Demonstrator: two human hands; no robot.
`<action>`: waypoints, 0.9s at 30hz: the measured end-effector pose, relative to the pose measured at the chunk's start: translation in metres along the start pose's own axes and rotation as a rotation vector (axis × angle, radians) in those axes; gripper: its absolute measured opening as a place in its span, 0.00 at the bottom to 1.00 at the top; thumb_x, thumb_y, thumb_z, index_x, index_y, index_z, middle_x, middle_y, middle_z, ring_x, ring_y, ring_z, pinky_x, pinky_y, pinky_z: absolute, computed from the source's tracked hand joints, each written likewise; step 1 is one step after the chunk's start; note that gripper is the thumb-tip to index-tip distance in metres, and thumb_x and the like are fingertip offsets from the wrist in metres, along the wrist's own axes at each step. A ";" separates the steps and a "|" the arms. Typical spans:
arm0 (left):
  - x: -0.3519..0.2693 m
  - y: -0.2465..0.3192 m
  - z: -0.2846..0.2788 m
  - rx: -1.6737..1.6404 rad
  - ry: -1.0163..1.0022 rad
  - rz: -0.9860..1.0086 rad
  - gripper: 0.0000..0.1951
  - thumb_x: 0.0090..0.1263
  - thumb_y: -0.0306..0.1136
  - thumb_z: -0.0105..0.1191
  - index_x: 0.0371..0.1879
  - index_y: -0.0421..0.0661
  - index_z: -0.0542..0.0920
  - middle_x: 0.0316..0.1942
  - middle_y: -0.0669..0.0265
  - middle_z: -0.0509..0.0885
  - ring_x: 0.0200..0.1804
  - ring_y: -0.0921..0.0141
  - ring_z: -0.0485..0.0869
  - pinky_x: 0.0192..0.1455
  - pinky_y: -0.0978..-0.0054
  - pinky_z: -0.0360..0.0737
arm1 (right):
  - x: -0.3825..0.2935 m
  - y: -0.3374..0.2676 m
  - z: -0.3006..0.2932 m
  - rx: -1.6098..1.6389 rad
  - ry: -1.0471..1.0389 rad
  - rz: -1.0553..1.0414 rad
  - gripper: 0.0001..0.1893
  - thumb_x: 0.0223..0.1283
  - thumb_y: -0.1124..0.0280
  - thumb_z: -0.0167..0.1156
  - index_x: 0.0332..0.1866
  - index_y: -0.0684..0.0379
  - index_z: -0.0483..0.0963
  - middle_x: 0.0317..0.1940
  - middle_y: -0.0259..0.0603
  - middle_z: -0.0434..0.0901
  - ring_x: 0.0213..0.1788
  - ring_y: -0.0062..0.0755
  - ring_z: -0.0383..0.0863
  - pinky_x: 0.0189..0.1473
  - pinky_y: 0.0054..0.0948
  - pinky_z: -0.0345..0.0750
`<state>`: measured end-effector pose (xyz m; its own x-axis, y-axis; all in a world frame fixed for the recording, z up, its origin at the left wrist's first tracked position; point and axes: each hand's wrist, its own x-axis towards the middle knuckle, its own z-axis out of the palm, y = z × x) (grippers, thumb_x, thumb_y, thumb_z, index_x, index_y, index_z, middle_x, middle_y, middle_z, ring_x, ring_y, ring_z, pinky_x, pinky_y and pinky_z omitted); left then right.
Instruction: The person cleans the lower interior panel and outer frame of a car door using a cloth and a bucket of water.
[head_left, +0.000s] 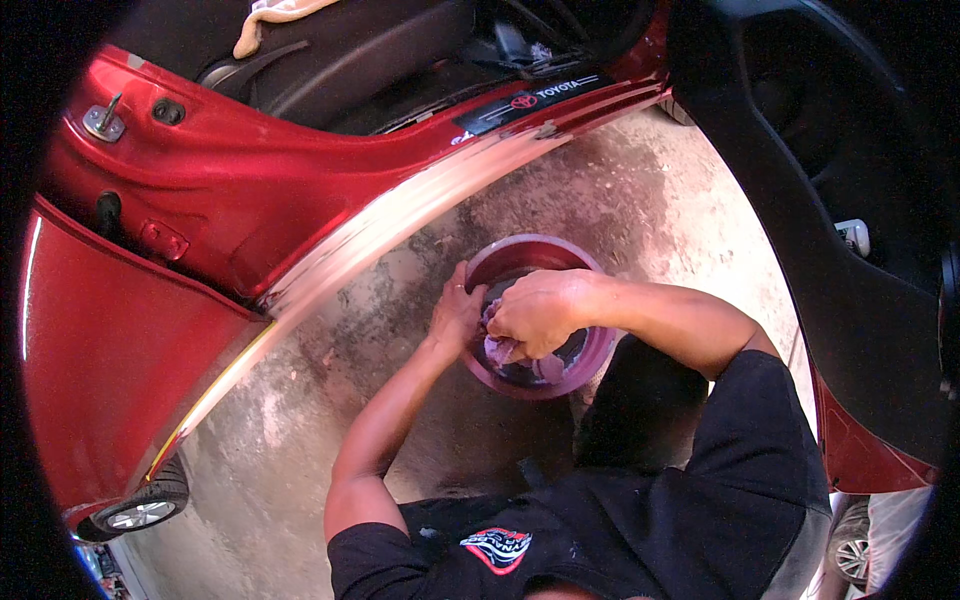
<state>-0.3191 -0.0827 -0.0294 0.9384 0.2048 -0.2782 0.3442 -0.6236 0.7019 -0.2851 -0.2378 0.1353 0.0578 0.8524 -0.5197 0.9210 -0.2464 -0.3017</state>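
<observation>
A round purple plastic basin (596, 360) is in front of me, low over the concrete floor. On its left side, my left hand (455, 313) grips the rim, thumb towards the inside. My right hand (541, 311) reaches over the basin, its fingers closed on a bunched, wet-looking purple cloth (499, 349). Part of the cloth hangs down inside the basin, where dark liquid seems to lie. My right hand and forearm hide much of the basin's interior.
A red Toyota car body (300, 165) with a door sill (532, 101) curves along the left and top. An open car door (840, 225) with a white bottle (853, 237) in its pocket stands at right. A rear wheel (142, 510) is lower left. Concrete floor (285, 442) lies between.
</observation>
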 end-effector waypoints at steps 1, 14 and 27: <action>0.000 0.000 0.000 -0.003 0.000 -0.003 0.35 0.71 0.50 0.49 0.75 0.49 0.58 0.64 0.40 0.72 0.65 0.43 0.73 0.67 0.52 0.71 | -0.001 -0.001 0.000 0.000 -0.004 -0.002 0.18 0.63 0.55 0.59 0.44 0.61 0.79 0.37 0.54 0.84 0.44 0.58 0.83 0.47 0.51 0.78; 0.012 -0.018 0.007 -0.028 -0.038 -0.030 0.36 0.72 0.50 0.46 0.77 0.52 0.55 0.71 0.46 0.66 0.69 0.46 0.70 0.70 0.54 0.69 | 0.004 0.007 0.007 0.021 0.003 -0.030 0.17 0.59 0.57 0.63 0.45 0.60 0.78 0.37 0.53 0.83 0.44 0.58 0.82 0.45 0.53 0.76; 0.004 -0.017 0.009 -0.036 -0.029 0.019 0.36 0.73 0.49 0.48 0.77 0.50 0.53 0.69 0.41 0.67 0.68 0.44 0.71 0.70 0.52 0.69 | 0.008 -0.003 0.001 0.047 -0.027 0.018 0.18 0.65 0.52 0.58 0.41 0.59 0.78 0.33 0.57 0.83 0.40 0.61 0.82 0.43 0.53 0.76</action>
<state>-0.3217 -0.0776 -0.0485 0.9437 0.1708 -0.2833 0.3277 -0.5999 0.7299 -0.2877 -0.2308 0.1311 0.0633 0.8352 -0.5464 0.9008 -0.2835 -0.3290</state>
